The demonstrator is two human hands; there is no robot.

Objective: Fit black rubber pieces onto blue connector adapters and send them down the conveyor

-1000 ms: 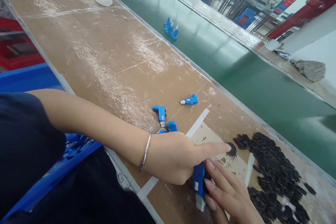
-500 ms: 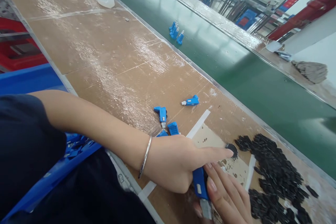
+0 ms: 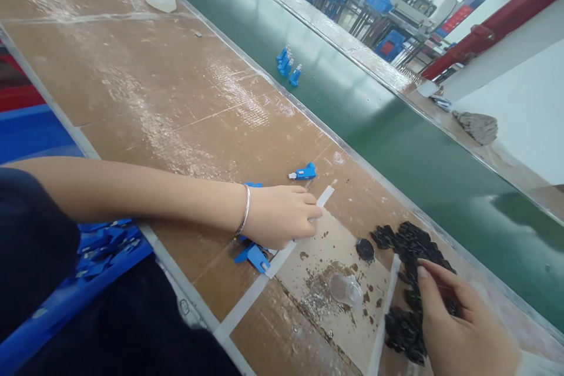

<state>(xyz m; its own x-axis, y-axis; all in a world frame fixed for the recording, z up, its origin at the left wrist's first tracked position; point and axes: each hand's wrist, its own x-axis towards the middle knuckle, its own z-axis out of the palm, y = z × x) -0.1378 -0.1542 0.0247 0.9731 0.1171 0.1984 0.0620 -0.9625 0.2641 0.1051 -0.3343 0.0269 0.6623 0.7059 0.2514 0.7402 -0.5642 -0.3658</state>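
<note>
Left hand: the left hand (image 3: 284,217), a silver bracelet (image 3: 246,208) at its wrist, lies knuckles up with fingers bent; fingertips hidden, so whether it grips anything cannot be told
Right hand: the right hand (image 3: 469,329) is above the black pieces (image 3: 416,238), thumb and forefinger drawn close to each other; whether a piece is pinched between them cannot be told
Blue parts near left hand: a cluster of blue parts (image 3: 256,258) on the worktop (image 3: 185,70), partly covered by the hand
Single blue part: one blue part (image 3: 306,173) on its side, apart from the cluster, just beyond the left hand
Stained sheet: the sheet (image 3: 337,235) bears a black disc (image 3: 365,250) and a clear dish (image 3: 346,289), well apart from both hands
Green belt: on the belt (image 3: 374,123), a small upright group (image 3: 285,64) of blue items
Blue bin: the bin (image 3: 88,296), below the left forearm, contains many blue pieces
</note>
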